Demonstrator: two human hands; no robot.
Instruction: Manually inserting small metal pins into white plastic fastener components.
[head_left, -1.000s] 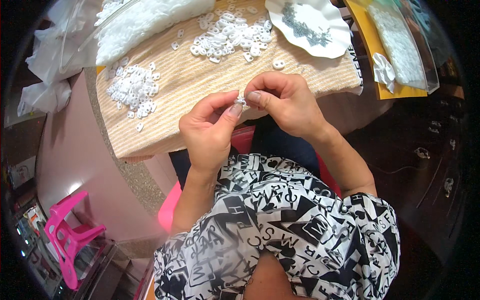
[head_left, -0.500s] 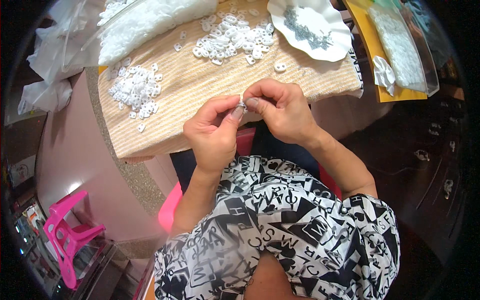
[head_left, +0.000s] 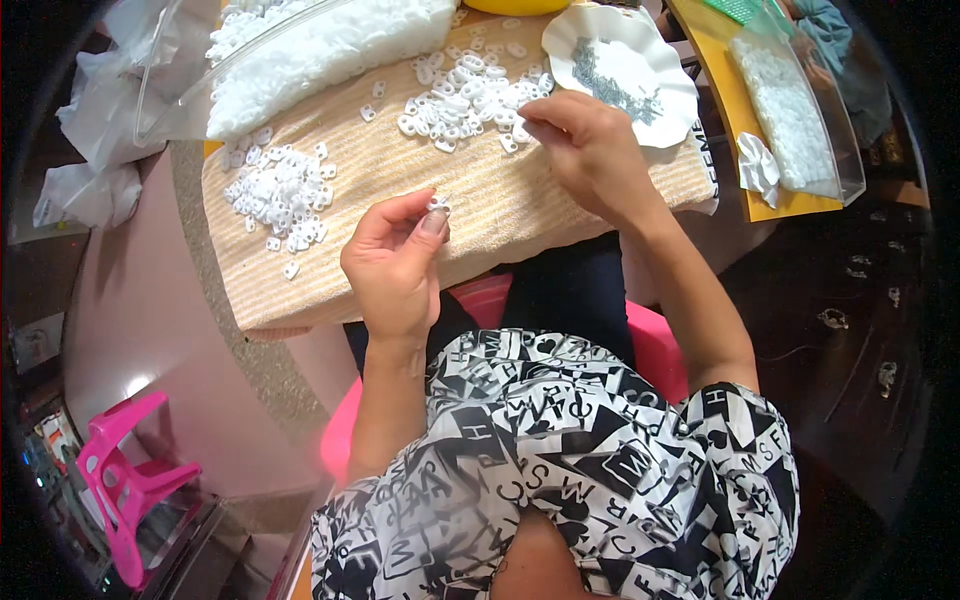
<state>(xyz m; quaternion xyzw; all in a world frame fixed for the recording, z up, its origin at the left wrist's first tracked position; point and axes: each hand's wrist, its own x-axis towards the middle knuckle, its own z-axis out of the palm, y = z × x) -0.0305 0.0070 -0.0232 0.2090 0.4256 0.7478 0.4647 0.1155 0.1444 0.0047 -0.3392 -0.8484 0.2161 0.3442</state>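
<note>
My left hand [head_left: 395, 255] is raised over the table's near edge, thumb and forefinger pinching a small white plastic piece [head_left: 438, 204]. To its right and farther off, my right hand [head_left: 600, 160] has its thumb and fingers closed at the right edge of a pile of white oval two-holed pieces [head_left: 455, 105]. A white piece [head_left: 520, 130] shows at those fingertips, apparently gripped. Just beyond the right hand stands a white wavy-rimmed plate [head_left: 672, 112] holding many thin dark-grey metal pins [head_left: 610, 80]. A second pile of small white two-holed pieces [head_left: 275, 190] lies left of my left hand.
A striped cloth [head_left: 330, 285] covers the table. At the back left, a clear container [head_left: 330, 75] is full of white pieces. Another clear bin [head_left: 790, 115] and a crumpled white paper [head_left: 757, 168] rest on a yellow surface at right. A pink stool [head_left: 130, 480] stands at lower left.
My hands have parted. The right moved away from the left, out to the far pile, while the left shifted slightly left, still pinching its small piece. A yellow rim now shows at the top.
</note>
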